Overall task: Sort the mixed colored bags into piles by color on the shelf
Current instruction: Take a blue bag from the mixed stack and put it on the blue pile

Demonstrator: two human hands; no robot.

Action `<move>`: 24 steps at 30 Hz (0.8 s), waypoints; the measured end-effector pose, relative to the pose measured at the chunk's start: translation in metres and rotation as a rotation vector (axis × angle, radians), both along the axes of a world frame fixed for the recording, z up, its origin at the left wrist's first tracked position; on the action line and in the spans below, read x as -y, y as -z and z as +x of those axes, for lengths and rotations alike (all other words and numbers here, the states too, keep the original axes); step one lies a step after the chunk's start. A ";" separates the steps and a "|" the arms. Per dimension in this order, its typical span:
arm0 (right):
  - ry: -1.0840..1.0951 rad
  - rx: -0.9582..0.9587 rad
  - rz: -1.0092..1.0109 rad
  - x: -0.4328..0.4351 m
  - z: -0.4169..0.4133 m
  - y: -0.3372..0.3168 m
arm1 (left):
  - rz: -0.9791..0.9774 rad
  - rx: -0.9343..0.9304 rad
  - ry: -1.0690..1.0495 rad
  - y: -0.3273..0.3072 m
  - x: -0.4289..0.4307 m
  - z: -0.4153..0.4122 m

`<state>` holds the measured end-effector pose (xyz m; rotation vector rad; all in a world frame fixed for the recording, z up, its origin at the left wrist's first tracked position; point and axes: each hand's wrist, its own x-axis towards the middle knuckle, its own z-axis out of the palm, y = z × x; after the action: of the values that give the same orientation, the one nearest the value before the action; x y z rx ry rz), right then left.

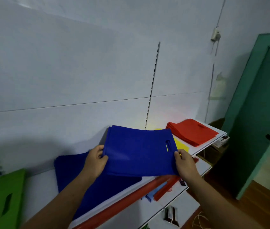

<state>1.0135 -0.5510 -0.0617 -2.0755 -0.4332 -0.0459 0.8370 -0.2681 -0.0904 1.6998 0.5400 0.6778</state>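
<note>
My left hand (96, 160) and right hand (184, 164) pinched the blue bags (139, 151); any slack might have spilled them off the shelf (40, 192)

Hands: left hand (96, 160) and right hand (184, 162) grip blue bags (139, 154).
Shelf (202, 147): blue pile (84, 177), red pile (192, 132), green bag (0, 199).

Nothing here can be read as text, brand, number or sign. A small card (224, 139) on the front edge of the white shelf (208, 143), just beside the red bags (192, 132), bears dark marks too blurred to make out. The blue bag (139, 151) and the red bags are plain fabric
</note>
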 end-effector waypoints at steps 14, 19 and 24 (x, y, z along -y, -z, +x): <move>-0.557 -0.033 -0.122 -0.144 0.018 0.048 | 0.086 -0.257 -0.560 0.036 -0.021 -0.115; -0.610 -0.012 -0.205 -0.153 0.015 0.079 | 0.177 -0.373 -0.602 0.057 0.002 -0.127; -0.618 -0.125 -0.111 -0.153 0.017 0.090 | 0.081 -0.345 -0.635 0.070 0.006 -0.128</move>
<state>1.0301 -0.3980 -0.1521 -1.9533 -0.9959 0.4799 0.7092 -0.2737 -0.1602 1.7328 1.3456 0.8594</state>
